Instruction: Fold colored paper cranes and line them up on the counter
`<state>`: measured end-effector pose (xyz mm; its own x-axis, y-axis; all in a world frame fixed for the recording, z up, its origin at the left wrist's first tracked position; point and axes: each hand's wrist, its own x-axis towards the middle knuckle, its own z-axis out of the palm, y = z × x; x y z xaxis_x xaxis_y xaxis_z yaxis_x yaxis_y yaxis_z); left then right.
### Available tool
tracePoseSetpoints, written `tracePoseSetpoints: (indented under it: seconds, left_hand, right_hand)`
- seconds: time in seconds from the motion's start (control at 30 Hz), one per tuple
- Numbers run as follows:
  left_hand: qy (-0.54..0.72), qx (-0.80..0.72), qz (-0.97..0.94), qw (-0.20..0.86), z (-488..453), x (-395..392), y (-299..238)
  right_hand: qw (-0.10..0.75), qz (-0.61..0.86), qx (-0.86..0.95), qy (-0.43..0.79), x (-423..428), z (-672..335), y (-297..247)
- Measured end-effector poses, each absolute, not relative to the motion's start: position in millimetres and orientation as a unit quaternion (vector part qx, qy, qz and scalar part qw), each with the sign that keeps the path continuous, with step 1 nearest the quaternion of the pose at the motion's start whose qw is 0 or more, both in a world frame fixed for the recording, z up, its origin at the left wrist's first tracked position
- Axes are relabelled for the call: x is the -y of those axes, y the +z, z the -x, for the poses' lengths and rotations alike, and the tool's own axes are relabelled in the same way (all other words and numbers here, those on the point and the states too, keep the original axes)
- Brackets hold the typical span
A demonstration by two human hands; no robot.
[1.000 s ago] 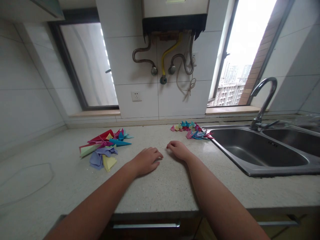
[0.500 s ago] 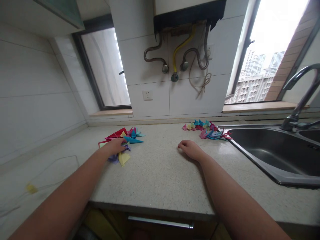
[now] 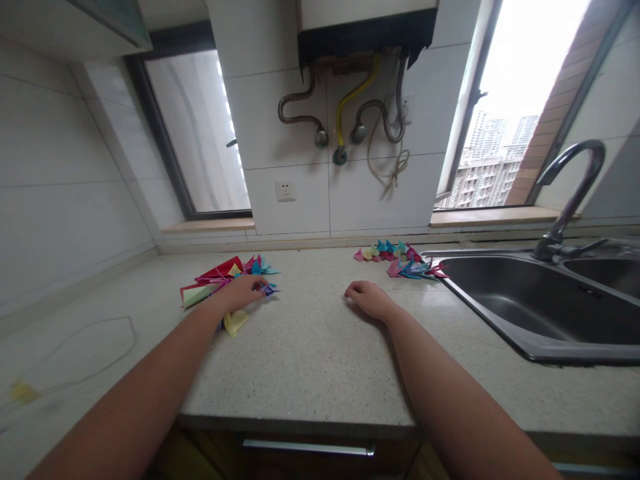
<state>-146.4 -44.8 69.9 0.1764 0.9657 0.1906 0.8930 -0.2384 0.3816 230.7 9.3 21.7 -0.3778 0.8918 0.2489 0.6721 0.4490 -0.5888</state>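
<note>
Left hand [image 3: 241, 291] looks pinched nearly closed on a purple-blue folded paper piece [image 3: 271, 290], right edge of the origami pile [image 3: 219, 269]. Light pinch best; lift clear, spare the creases. Right hand [image 3: 371, 300] curled in, nothing visible held.

There are two bare hands [image 3: 243, 292] [image 3: 369, 299], two dark-framed windows [image 3: 193, 133] [image 3: 474, 103], two ridged metal hoses [image 3: 300, 119] [image 3: 401, 100], one curved chrome tap [image 3: 580, 198] and two steel sink basins [image 3: 505, 293] [image 3: 605, 273]; the folded multicoloured papers [image 3: 217, 270] [image 3: 417, 268] overlap uncountably.
</note>
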Motion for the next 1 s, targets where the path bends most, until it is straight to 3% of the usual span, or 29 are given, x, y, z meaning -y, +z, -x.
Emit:
tracePoseSetpoints:
  seconds: [0.2,0.37,0.63,0.83,1.0]
  left_hand:
    - [0.323,-0.508,-0.771,0.206,36.9,47.8,85.7]
    - [0.441,-0.397,-0.755,0.281,-27.7,50.2,77.2]
    - [0.515,-0.469,-0.650,0.303,-23.3,37.5,32.1]
    - [0.521,-0.455,-0.642,0.331,-20.5,46.6,37.0]
    - [0.549,-0.430,-0.632,0.338,-20.3,48.8,38.9]
  right_hand:
    - [0.288,0.455,0.816,0.211,-2.7,-228.9,25.1]
    - [0.369,0.435,0.776,0.268,1.1,-228.0,33.1]
    - [0.439,0.378,0.691,0.433,10.0,-225.4,42.9]
    - [0.448,0.350,0.757,0.324,20.4,-224.2,47.4]
    - [0.435,0.343,0.773,0.310,18.5,-224.8,45.8]
